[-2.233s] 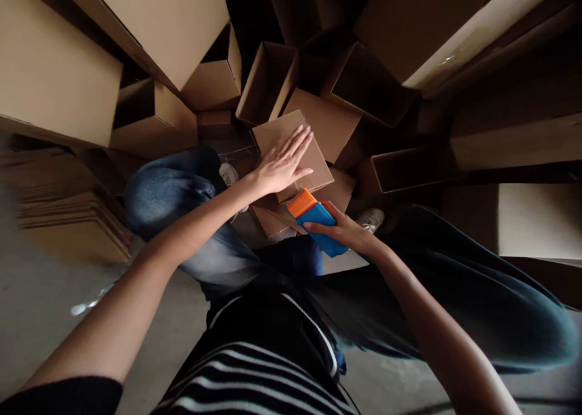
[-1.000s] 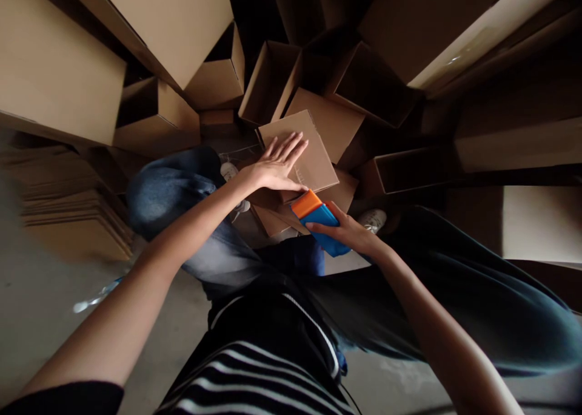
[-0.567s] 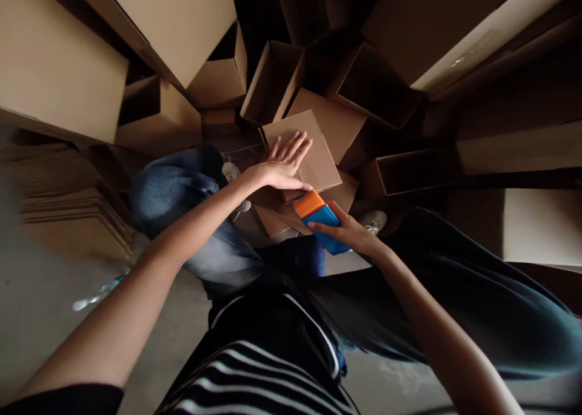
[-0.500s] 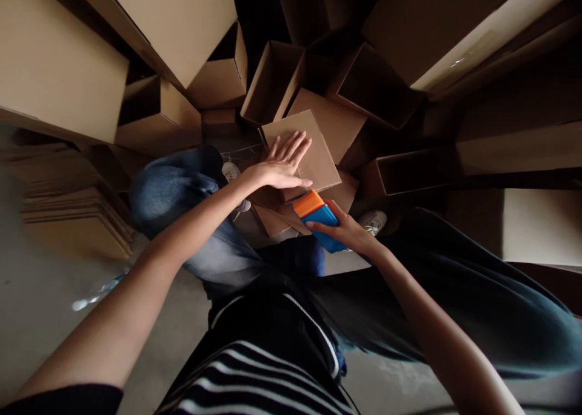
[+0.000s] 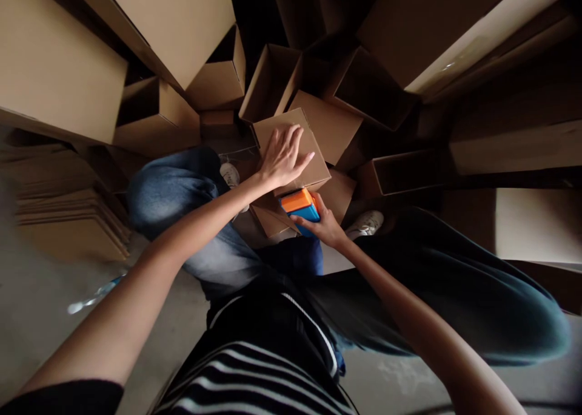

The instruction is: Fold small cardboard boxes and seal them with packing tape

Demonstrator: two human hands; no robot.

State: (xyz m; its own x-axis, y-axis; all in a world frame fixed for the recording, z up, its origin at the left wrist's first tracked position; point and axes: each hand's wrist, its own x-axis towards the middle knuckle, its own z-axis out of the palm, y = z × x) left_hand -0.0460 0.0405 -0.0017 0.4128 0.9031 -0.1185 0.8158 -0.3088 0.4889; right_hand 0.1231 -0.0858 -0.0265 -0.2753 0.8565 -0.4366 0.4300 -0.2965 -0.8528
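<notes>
A small closed cardboard box [image 5: 313, 154] sits between my legs. My left hand [image 5: 282, 160] rests on its top face, palm down with the fingers a little apart and slightly bent, so it is open. Against the near edge of that box is an orange-and-blue block-shaped tool [image 5: 301, 204], orange on top and blue below. My right hand [image 5: 325, 222] is closed round its right side, thumb toward me. Where the tool meets the box is too dark to make out, and its underside is hidden.
Open cardboard boxes [image 5: 271, 78] and larger cartons [image 5: 182, 20] crowd the far side and the right. Flattened cardboard sheets [image 5: 73, 227] are stacked on the floor at left. A clear plastic bottle [image 5: 95, 296] lies by my left arm. My shoes [image 5: 369, 222] flank the box.
My right hand has brought the tool left and slightly up, along the box's near edge, and its tilt has changed. My left hand has shifted slightly on the box top, its fingers more bent.
</notes>
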